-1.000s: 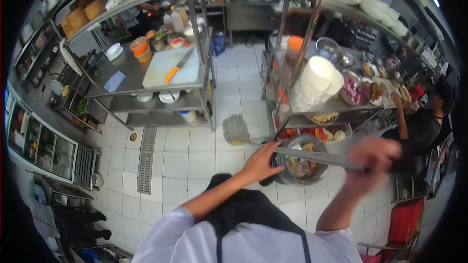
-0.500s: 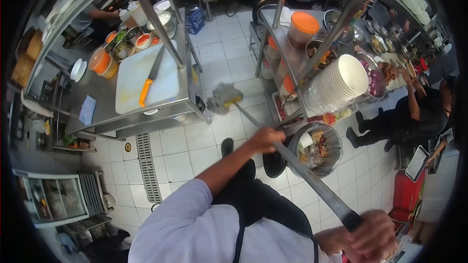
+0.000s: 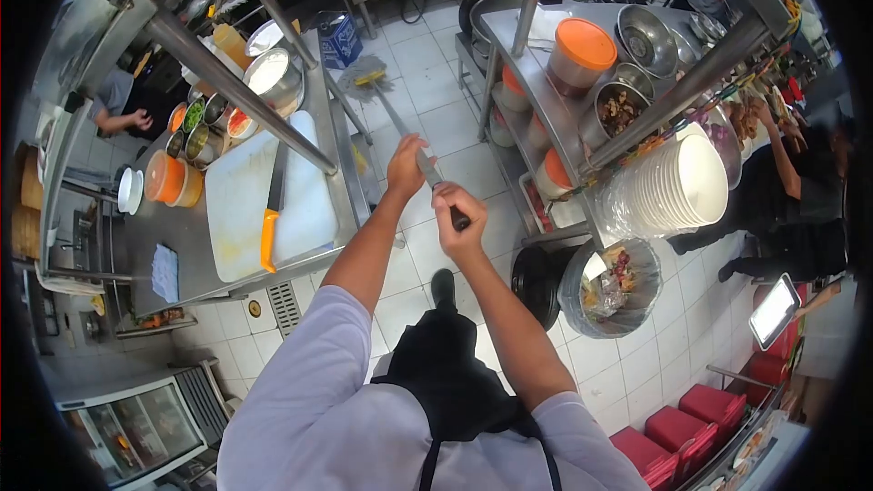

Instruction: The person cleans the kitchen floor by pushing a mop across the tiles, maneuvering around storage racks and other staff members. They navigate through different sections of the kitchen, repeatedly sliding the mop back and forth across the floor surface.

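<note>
A mop [image 3: 391,109] stretches away from me across the tiled floor, its grey stringy head [image 3: 364,82] with a yellow clamp lying by the left table's leg. My left hand [image 3: 406,166] is closed round the handle lower down. Just behind it, my right hand [image 3: 460,218] grips the dark end of the handle. Both arms reach forward and the hands are close together.
On the left, a steel table [image 3: 195,227] holds a cutting board [image 3: 232,209] and an orange-handled knife [image 3: 271,227]. A lined waste bin [image 3: 653,286] stands right, below stacked white tubs [image 3: 664,186]. A blue box [image 3: 340,40] sits ahead. A co-worker [image 3: 791,182] stands at right.
The mop head has moved forward and left, away from me. My right hand has swung from the lower right to the centre, and my left hand has moved forward and left.
</note>
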The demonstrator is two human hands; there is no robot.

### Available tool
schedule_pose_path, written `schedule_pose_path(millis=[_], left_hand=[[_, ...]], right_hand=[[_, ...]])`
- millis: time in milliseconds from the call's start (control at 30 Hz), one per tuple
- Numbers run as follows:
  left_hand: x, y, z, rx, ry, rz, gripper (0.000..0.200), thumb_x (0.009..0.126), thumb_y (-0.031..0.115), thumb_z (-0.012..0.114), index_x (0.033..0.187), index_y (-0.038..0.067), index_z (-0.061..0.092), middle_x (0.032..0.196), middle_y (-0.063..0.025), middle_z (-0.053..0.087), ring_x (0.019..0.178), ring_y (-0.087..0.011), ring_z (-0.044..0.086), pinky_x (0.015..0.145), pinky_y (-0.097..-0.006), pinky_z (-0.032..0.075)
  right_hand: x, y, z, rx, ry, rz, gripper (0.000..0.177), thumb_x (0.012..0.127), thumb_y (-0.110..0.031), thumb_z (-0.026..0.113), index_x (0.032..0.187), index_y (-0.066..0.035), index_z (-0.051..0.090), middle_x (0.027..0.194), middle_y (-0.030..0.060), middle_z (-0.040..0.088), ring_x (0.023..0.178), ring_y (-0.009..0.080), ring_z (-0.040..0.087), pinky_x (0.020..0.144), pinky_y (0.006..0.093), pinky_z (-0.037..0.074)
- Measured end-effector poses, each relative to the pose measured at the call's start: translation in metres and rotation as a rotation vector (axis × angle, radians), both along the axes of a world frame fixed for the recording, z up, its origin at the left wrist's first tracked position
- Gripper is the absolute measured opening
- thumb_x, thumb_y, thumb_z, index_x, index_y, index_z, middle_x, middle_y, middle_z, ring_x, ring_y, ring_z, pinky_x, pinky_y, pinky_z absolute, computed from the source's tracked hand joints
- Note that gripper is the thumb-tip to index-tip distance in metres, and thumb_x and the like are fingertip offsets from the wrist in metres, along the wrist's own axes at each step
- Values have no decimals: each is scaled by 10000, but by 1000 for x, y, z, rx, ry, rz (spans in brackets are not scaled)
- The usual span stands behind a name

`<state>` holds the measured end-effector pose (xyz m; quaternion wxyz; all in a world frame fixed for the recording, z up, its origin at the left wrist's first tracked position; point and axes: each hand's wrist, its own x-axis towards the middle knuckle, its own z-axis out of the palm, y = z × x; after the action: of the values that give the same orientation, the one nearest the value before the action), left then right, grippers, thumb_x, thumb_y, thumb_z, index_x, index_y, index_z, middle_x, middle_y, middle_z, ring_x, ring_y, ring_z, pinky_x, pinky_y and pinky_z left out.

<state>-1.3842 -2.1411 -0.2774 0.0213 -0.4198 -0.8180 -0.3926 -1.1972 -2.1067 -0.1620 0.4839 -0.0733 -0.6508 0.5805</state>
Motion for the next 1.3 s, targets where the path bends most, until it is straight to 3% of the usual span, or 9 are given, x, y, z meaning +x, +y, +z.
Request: schedule_pose_path(millis=[300, 367, 500, 600, 800, 933, 967, 1067, 1300], left_hand=[[97, -32, 42, 25, -48, -348, 215, 793, 222, 771, 896, 93, 633, 963, -127, 681, 984, -362, 642, 843, -433, 507], [134, -38, 71, -166, -207, -493, 191, 811, 254, 747, 840, 94, 648, 839, -120, 674, 862, -342, 656, 752, -425, 510], [220, -62, 83, 84, -248, -803, 233, 851, 234, 696, 679, 96, 623, 632, -122, 603, 613, -364, 611, 581, -440, 475], [252, -67, 97, 163, -187, -866, 287, 859, 194, 683, 613, 107, 562, 581, -123, 565, 566, -361, 593, 551, -455, 464], [164, -40, 66, 91, -192, -956, 171, 762, 137, 707, 670, 113, 565, 607, -99, 583, 590, -346, 601, 581, -439, 474], [51, 5, 3, -13, -35, -637, 223, 627, 107, 751, 776, 109, 585, 758, -75, 622, 814, -339, 628, 729, -433, 492], [22, 15, -12, 38, -58, -557, 234, 634, 100, 762, 793, 98, 591, 780, -91, 617, 833, -347, 622, 743, -436, 491], [-36, 46, -20, 69, -51, -248, 296, 672, 77, 784, 911, 77, 608, 957, -137, 634, 965, -364, 612, 828, -434, 499], [-89, 93, -33, -169, 140, -279, 408, 682, 90, 790, 1047, 117, 610, 1207, -125, 616, 1156, -350, 576, 962, -428, 483]], right_hand=[[199, -46, 192, -12, -102, -119, 108, 815, 43, 594, 708, 36, 583, 674, 125, 615, 665, 254, 640, 755, 448, 556], [233, -65, 270, -19, -153, -153, 186, 835, -40, 609, 666, 11, 551, 563, 92, 560, 527, 219, 571, 613, 404, 541], [290, -83, 323, 155, 174, 156, 175, 834, -98, 617, 704, -72, 503, 533, 25, 558, 391, 133, 524, 359, 280, 405], [309, -105, 339, 250, 92, 99, 346, 1013, -235, 452, 685, -129, 486, 517, -36, 469, 415, 81, 450, 442, 255, 434], [254, -106, 277, 212, 227, -135, 202, 847, -120, 656, 731, -94, 493, 549, 13, 564, 393, 109, 536, 332, 247, 373], [172, -79, 193, 151, 12, -212, 166, 734, -37, 679, 699, -68, 519, 674, 112, 636, 599, 268, 652, 606, 425, 564], [130, -67, 176, 162, 9, -248, 260, 813, -20, 665, 677, -99, 458, 650, 69, 520, 525, 224, 514, 519, 329, 470], [48, -15, 110, 250, -12, -130, 179, 742, 122, 615, 677, -26, 537, 703, 123, 632, 657, 292, 659, 672, 395, 553], [-18, 42, 21, 14, -57, -112, 203, 809, 102, 584, 646, 10, 505, 727, 128, 600, 730, 272, 639, 780, 372, 521]])
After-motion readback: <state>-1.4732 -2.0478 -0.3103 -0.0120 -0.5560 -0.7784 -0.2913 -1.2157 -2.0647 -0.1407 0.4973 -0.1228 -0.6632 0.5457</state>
